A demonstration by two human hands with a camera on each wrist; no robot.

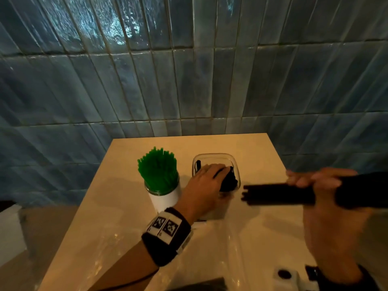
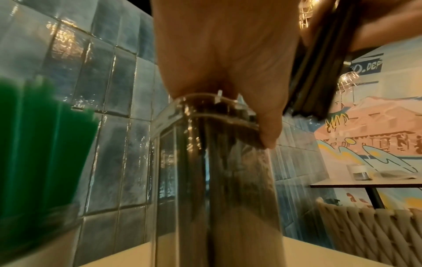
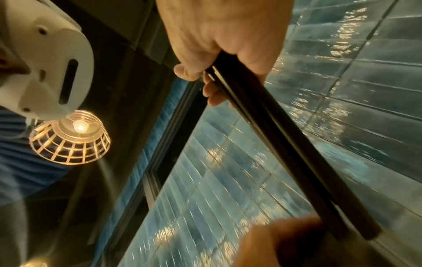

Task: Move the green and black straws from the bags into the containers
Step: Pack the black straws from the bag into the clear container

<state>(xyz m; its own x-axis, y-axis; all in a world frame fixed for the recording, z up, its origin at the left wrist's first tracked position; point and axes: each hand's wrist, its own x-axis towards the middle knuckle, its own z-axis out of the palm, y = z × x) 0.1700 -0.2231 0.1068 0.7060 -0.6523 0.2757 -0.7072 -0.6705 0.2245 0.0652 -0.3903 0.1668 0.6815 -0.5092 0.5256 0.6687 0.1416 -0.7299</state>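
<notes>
We note the right hand (image 1: 327,185) gripping black straws (image 1: 277,194) lying horizontal, tips just right of the clear container (image 1: 214,159) that the left hand (image 1: 201,185) steadies at frame centre.

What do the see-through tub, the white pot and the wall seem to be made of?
Clear tub: probably hard plastic, glossy; black straws show through its walls.
White pot: opaque and smooth, ceramic or plastic; I cannot tell which.
Wall: glazed blue tiles, with rippled highlights and grout lines.

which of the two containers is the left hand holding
The clear square container, the right one of the pair: the left hand grips its rim. The white jar full of green straws stands untouched beside it.
</notes>
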